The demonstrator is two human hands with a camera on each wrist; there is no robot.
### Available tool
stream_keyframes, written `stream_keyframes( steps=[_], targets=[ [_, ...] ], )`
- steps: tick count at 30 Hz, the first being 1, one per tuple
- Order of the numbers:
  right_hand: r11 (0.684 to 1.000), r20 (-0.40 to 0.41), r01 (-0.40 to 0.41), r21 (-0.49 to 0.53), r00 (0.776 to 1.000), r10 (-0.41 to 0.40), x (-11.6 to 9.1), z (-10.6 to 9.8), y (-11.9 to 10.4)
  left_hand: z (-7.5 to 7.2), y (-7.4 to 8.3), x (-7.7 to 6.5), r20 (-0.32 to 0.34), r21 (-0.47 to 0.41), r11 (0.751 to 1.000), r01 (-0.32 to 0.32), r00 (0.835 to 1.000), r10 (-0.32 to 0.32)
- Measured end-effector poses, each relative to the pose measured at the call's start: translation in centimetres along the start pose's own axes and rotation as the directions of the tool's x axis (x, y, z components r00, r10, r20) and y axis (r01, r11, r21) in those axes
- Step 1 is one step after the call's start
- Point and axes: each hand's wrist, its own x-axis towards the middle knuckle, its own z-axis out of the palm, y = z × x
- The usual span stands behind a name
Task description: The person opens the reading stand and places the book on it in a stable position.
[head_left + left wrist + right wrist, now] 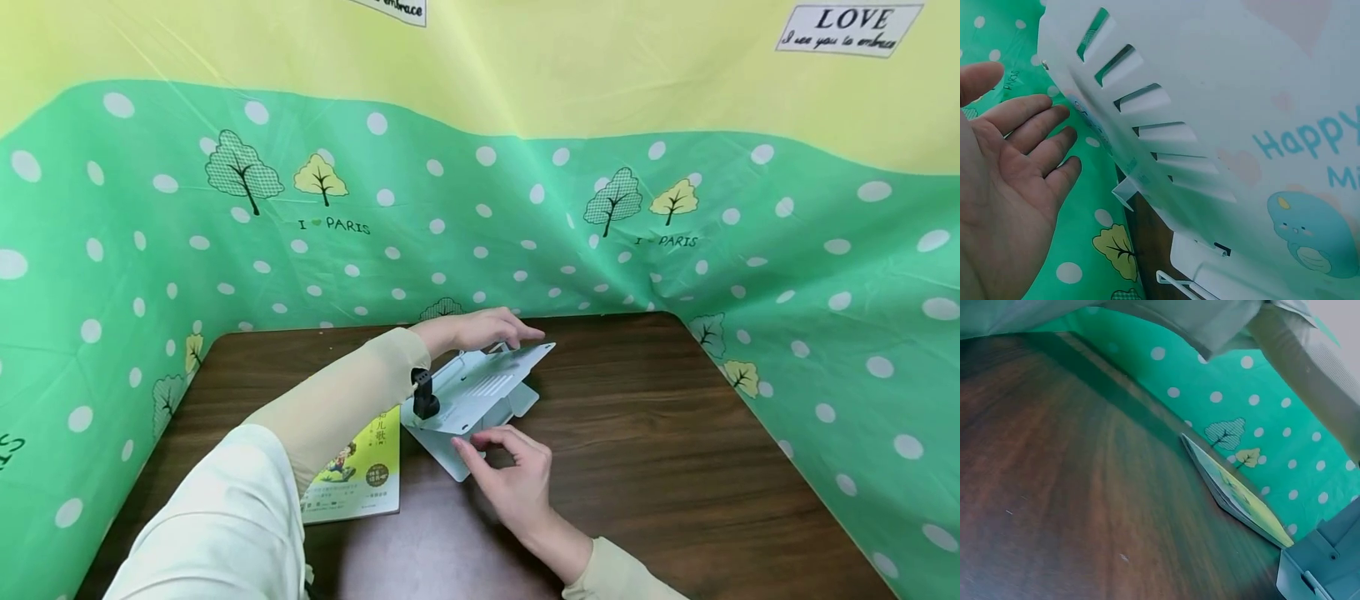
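A pale blue folding book stand (480,387) stands on the table with its slotted panel tilted up from a flat base. In the left wrist view the panel (1210,112) shows a blue cartoon dinosaur and lettering. Beside the panel's far edge, my left hand (487,328) has its fingers extended; the left wrist view shows this hand (1019,150) palm up, apart from the panel. My right hand (517,479) is at the stand's near side, thumb and bent fingers spread close to the lower edge. Whether they touch it is unclear. No right hand shows in the right wrist view.
A yellow-green book (363,475) lies left of the stand, partly under my left forearm. The dark wooden table (675,467) is enclosed by a green, white-dotted cloth (420,200) at the back and sides. A small black device (424,396) sits on my left wrist.
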Motion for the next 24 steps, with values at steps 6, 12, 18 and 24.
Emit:
stream_keyframes(
  steps=[6, 12, 18, 24],
  targets=[
    [0.996, -0.005, -0.089, 0.009, 0.996, 0.089, 0.04, 0.23, 0.43, 0.23, 0.25, 0.26, -0.002, 0.049, 0.999, -0.013, 1.0, 0.013],
    [0.995, -0.002, -0.095, 0.024, 0.995, 0.096, 0.23, 0.47, 0.26, 0.35, 0.09, 0.45, -0.015, 0.088, 0.996, 0.006, 1.0, -0.005],
    [0.996, 0.009, -0.086, 0.027, 0.996, 0.086, 0.33, 0.47, 0.37, 0.2, -0.34, 0.24, -0.028, 0.074, 0.997, 0.016, 1.0, -0.014],
    [0.995, 0.0, -0.097, 0.017, 0.995, 0.097, 0.43, -0.13, 0.62, -0.26, -0.63, -0.05, -0.048, 0.06, 0.997, 0.042, 0.998, -0.039]
  ],
)
